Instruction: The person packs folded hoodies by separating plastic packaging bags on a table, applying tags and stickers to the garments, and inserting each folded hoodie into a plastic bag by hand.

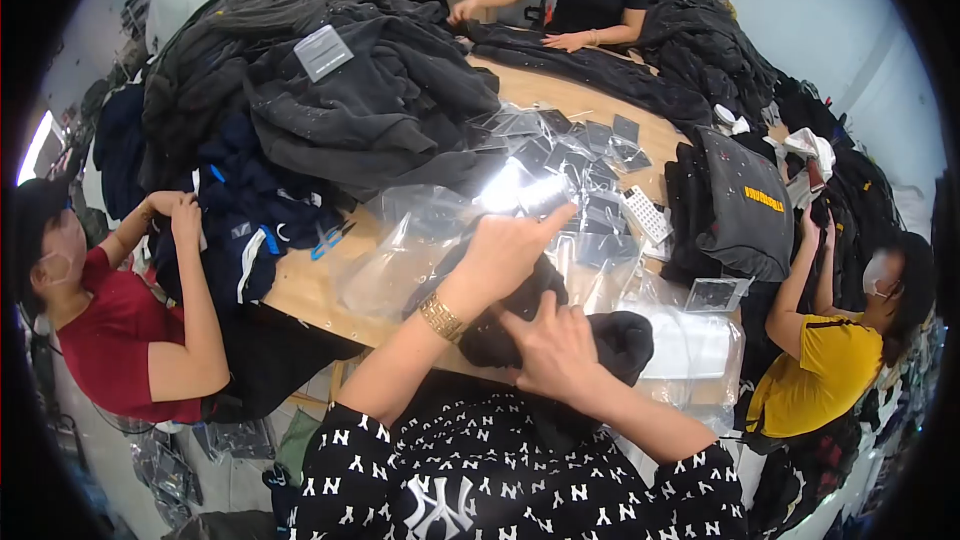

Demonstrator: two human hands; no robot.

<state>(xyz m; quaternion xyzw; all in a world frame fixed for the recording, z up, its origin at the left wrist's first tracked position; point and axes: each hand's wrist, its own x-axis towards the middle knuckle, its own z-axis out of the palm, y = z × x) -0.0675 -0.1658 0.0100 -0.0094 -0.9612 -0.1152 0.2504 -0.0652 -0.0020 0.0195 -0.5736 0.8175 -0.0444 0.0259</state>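
Resting on the dark garment (628, 340), the right hand (555, 345) seems to steady it; whether it grips cannot be told. Just ahead, the left hand (508, 252) has an unclear hold; glossy packets (604, 212) lie beyond it, presumably for easy reach, a clear bag (395, 265) to its left.

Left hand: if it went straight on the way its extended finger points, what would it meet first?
Likely the scattered clear packets with dark inserts just beyond the left hand's fingertip, though depth is hard to judge.
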